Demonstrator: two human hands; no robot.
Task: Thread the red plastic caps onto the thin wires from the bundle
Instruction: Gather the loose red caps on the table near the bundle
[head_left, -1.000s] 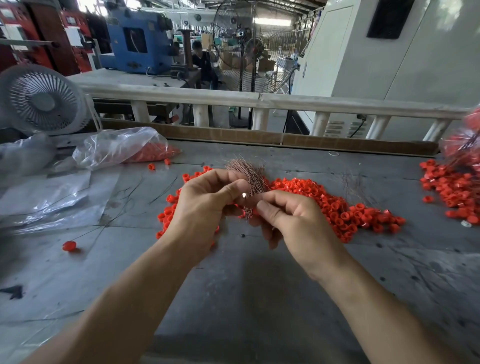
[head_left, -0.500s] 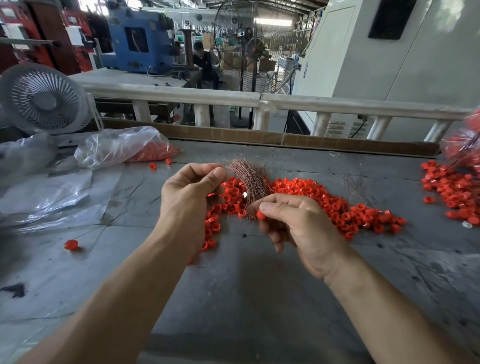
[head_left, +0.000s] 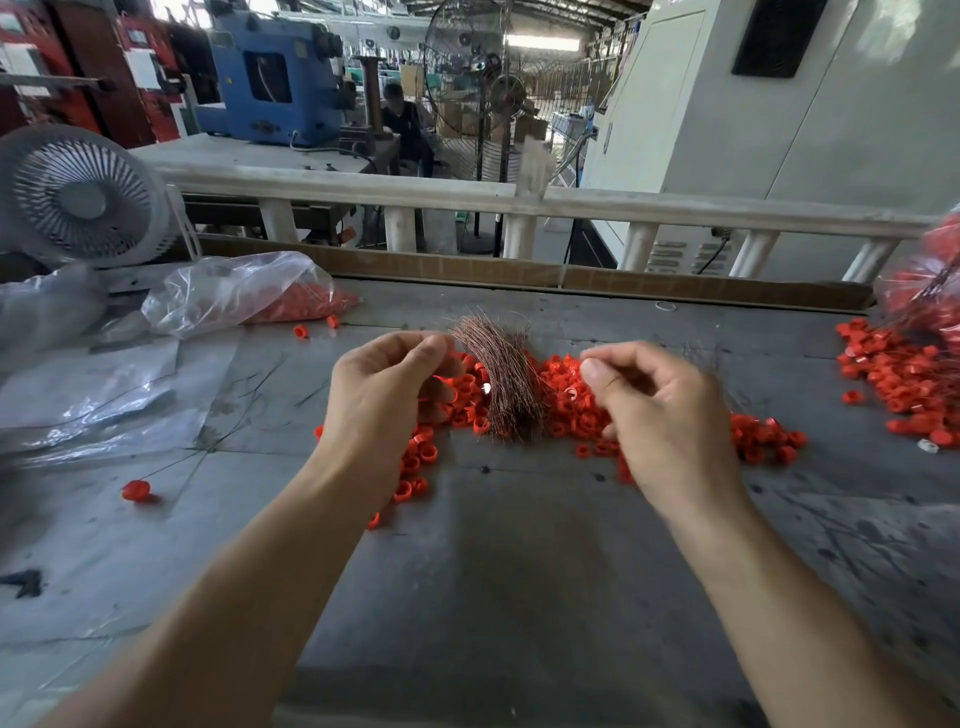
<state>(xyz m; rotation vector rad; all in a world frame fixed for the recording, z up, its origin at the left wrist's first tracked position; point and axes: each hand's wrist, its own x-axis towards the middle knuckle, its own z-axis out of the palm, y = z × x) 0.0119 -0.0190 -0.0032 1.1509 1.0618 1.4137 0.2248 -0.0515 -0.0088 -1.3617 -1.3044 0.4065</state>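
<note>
A bundle of thin copper-coloured wires (head_left: 498, 384) lies on a long pile of red plastic caps (head_left: 566, 410) in the middle of the grey table (head_left: 519, 571). My left hand (head_left: 384, 400) hovers just left of the bundle with its fingers curled. A small red piece, seemingly a cap, shows between its thumb and fingers. Just right of the bundle is my right hand (head_left: 670, 415), with thumb and forefinger pressed together. What they pinch is too fine to see. Neither hand grips the bundle.
A clear plastic bag with red caps (head_left: 244, 291) and loose plastic sheets lie at the left. One single cap (head_left: 136, 490) sits at the near left. More caps (head_left: 898, 379) and a bag fill the right edge. A white fan (head_left: 78, 200) stands back left, behind a cardboard rim.
My hands have parted. The right hand let go of the bundle and moved right, leaving it lying on the caps. The left hand drew slightly left.
</note>
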